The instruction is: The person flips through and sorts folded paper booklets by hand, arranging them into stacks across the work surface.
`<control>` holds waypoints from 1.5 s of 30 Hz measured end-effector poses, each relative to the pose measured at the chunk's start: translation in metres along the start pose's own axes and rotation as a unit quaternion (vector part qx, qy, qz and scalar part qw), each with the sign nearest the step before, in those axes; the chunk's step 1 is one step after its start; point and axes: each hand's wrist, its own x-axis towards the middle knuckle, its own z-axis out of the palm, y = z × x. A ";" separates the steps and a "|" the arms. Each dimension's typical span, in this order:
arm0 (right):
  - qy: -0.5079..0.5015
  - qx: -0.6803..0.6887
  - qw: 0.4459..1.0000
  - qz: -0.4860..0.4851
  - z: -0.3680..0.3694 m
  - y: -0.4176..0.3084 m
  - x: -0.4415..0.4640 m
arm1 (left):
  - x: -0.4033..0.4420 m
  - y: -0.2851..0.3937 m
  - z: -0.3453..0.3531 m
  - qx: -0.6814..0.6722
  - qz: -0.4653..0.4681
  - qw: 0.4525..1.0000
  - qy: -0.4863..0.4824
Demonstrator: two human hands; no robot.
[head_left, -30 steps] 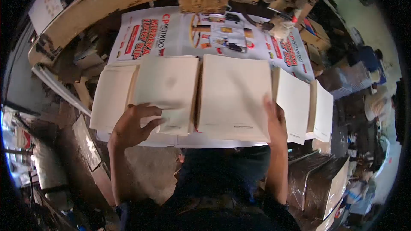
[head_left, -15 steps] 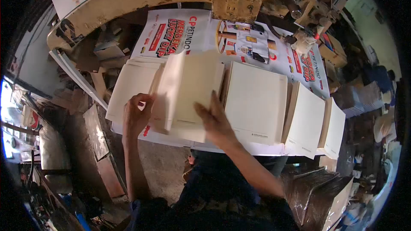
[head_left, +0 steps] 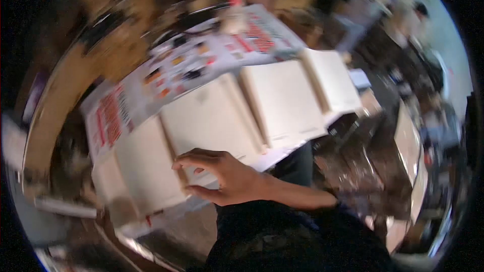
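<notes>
Several stacks of cream-white paper sheets lie side by side on a printed banner (head_left: 111,116). My right hand (head_left: 227,176) is over the near edge of the middle paper stack (head_left: 212,116), its thumb and fingers apart in a C shape. Nothing shows between them; whether the fingertips touch the paper I cannot tell. Just left of that hand is another paper stack (head_left: 146,166). Farther right lie a paper stack (head_left: 285,100) and a smaller-looking one (head_left: 333,80). My left hand is out of view. Motion blurs much of the picture.
A tan curved machine body (head_left: 55,111) stands behind and left of the banner. Brown bundles in shiny plastic wrap (head_left: 358,171) sit at the right, below the stacks. A person (head_left: 413,20) is in the far right background.
The view has swung to the right. My left hand has gone out of view. My right hand has let go of the sheets it was handling and now hovers with curved fingers.
</notes>
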 end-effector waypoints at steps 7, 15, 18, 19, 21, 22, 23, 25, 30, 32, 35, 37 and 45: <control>0.403 -0.422 0.802 0.129 -0.217 0.022 -0.115 | -0.019 0.175 -0.004 -0.068 0.134 0.979 0.135; 0.398 -0.438 0.738 0.326 -0.302 0.057 -0.208 | -0.229 0.460 0.100 -0.229 0.428 0.844 -0.228; 0.412 -0.554 0.670 0.274 -0.287 0.066 -0.202 | -0.288 0.501 0.160 -0.229 0.542 0.731 -0.346; 0.424 -0.563 0.666 0.244 -0.284 0.059 -0.199 | -0.299 0.513 0.160 -0.182 0.551 0.736 -0.347; 0.434 -0.596 0.645 0.201 -0.288 0.054 -0.195 | -0.300 0.530 0.167 -0.096 0.558 0.741 -0.361; 0.436 -0.592 0.647 0.200 -0.294 0.050 -0.194 | -0.300 0.534 0.169 -0.016 0.557 0.742 -0.373; 0.445 -0.492 0.705 0.250 -0.300 0.044 -0.193 | -0.291 0.530 0.181 -0.075 0.568 0.730 -0.373; 0.433 -0.413 0.768 0.228 -0.315 0.048 -0.196 | -0.277 0.527 0.186 -0.123 0.525 0.724 -0.431; 0.517 -0.147 0.823 0.182 -0.298 0.002 -0.183 | -0.252 0.502 0.136 -0.246 0.361 0.774 -0.458; 0.524 -0.120 0.816 0.214 -0.289 0.008 -0.187 | -0.236 0.483 0.116 -0.317 0.337 0.792 -0.398; 0.485 -0.105 0.830 0.255 -0.256 0.010 -0.179 | -0.212 0.460 0.085 -0.174 0.457 0.800 -0.348; 0.434 -0.108 0.862 0.238 -0.237 0.022 -0.171 | -0.213 0.454 0.074 -0.064 0.534 0.798 -0.271; 0.457 0.073 0.811 0.359 -0.199 0.050 -0.141 | -0.183 0.410 0.085 -0.024 0.436 0.829 -0.349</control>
